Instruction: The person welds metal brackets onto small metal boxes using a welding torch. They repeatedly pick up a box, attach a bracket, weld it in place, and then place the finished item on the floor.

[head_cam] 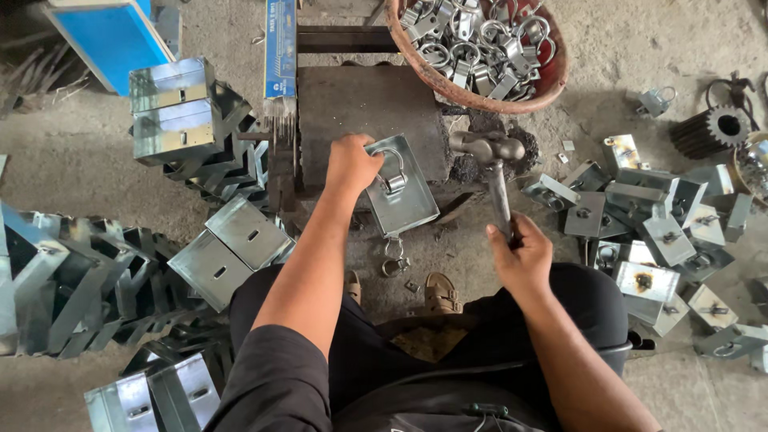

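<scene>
My left hand point(350, 162) grips the upper left edge of a shiny rectangular metal plate point(404, 200) with a ring fitting point(394, 178) set in its middle. The plate rests tilted on the front edge of a dark stone block point(360, 112). My right hand point(520, 252) is closed around the handle of a hammer point(490, 152), whose head hovers just right of the plate, near the block's right corner. A loose ring part point(394, 260) lies on the floor below the plate.
A reddish basket point(552, 84) full of metal ring fittings stands behind the block. Stacks of folded metal plates point(180, 120) sit left; finished plates with rings point(656, 232) are scattered right. A gear point(716, 128) lies far right. My sandalled feet point(438, 294) are below the block.
</scene>
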Action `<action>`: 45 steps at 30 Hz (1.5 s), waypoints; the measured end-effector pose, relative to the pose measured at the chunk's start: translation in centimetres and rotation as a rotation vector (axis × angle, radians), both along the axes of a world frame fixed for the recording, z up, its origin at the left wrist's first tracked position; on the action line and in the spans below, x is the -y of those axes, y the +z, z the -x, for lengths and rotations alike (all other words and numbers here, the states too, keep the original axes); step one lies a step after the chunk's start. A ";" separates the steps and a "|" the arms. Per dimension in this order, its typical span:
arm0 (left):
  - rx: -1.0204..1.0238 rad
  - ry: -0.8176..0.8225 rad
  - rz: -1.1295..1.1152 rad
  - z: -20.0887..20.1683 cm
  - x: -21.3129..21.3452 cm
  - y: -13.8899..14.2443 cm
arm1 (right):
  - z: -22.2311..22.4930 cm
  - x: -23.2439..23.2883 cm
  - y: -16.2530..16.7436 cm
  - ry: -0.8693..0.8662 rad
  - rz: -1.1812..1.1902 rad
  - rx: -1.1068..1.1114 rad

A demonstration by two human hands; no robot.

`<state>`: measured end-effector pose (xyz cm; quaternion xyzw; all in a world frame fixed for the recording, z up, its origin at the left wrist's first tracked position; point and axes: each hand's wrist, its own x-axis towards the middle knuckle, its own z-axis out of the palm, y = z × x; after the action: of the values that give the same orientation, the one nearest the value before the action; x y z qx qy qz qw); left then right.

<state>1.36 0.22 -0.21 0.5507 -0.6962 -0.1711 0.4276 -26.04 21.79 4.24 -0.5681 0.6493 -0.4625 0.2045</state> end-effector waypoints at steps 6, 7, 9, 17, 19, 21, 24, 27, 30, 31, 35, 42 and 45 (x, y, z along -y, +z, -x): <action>0.041 -0.043 -0.123 -0.3 0.2 0.4 | 2.2 1.0 0.6 -0.044 0.044 -0.140; 0.049 -0.043 -0.123 -0.3 0.3 0.4 | 2.2 0.8 0.6 -0.039 0.098 -0.146; 0.043 -0.044 -0.149 -0.2 0.5 0.3 | 1.9 0.2 0.2 -0.034 0.177 -0.096; 0.060 -0.056 -0.163 -0.2 1.1 -0.6 | -0.8 1.2 -1.9 0.260 0.523 -0.038; 0.059 -0.052 -0.150 -0.2 1.1 -0.5 | -1.8 1.6 -2.1 0.305 0.490 -0.202; 0.036 -0.067 -0.123 -0.3 0.9 -0.4 | -2.7 1.8 -2.3 0.240 0.042 -0.370; 0.011 -0.116 -0.057 -0.6 0.8 0.5 | -2.4 1.6 -2.6 0.153 -0.124 -0.320; 0.056 -0.186 -0.062 -0.7 -0.3 1.7 | -0.3 1.5 -2.9 0.060 -0.206 -0.160; 0.077 -0.293 -0.035 -0.7 -1.4 4.0 | 2.4 2.1 -2.9 -0.042 -0.124 -0.175; 0.098 -0.306 -0.037 -0.7 -1.9 4.9 | 3.1 2.4 -2.8 -0.076 -0.056 -0.206; 0.087 -0.492 0.182 -0.6 -3.6 8.4 | 3.9 2.8 -2.4 -0.142 -0.140 -0.155; 0.085 -0.335 0.610 -0.7 -3.1 8.7 | 2.0 2.7 1.0 -0.100 -0.272 0.017; 0.012 -0.295 0.565 -1.0 -1.9 7.2 | 1.8 2.3 3.1 -0.023 -0.105 0.048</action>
<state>2.38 2.11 7.01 0.3045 -0.7909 -0.0280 0.5300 -27.81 19.50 7.35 -0.5379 0.6741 -0.4434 0.2441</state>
